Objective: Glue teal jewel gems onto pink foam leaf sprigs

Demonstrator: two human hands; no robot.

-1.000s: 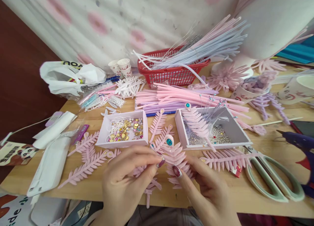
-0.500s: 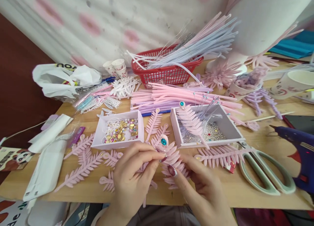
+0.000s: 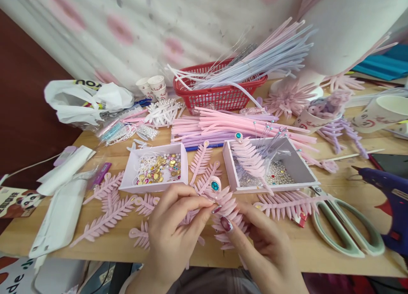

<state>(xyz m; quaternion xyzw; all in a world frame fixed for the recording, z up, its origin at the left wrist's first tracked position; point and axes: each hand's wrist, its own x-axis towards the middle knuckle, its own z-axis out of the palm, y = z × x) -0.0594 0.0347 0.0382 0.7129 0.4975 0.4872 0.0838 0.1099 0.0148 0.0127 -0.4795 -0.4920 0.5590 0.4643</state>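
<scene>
A pink pipe-cleaner feather (image 3: 227,204) with a teal gem (image 3: 215,184) in a pearly ring at its top is held near the table's front edge. My right hand (image 3: 264,238) grips it from the right, thumb across its lower fronds. Against the stem just under the gem, the thumb and forefinger of my left hand (image 3: 181,226) are pinched together. A tiny gold-looking bit shows at those fingertips, too small to name. Behind my hands lie a white box of gold-backed gems (image 3: 159,168) and a white box of pearls (image 3: 277,171), a finished-looking gemmed feather (image 3: 250,158) resting over the latter.
More pink feathers (image 3: 106,221) lie left and between the boxes. Green-handled scissors (image 3: 342,226) and a blue glue gun (image 3: 395,200) are at the right. Bundled pink pipe cleaners (image 3: 223,123), a red basket (image 3: 216,99) and paper cups (image 3: 157,88) stand behind.
The view has shifted slightly. Both hands stay on the feather, and my left fingertips have moved a little right along the stem below the gem.
</scene>
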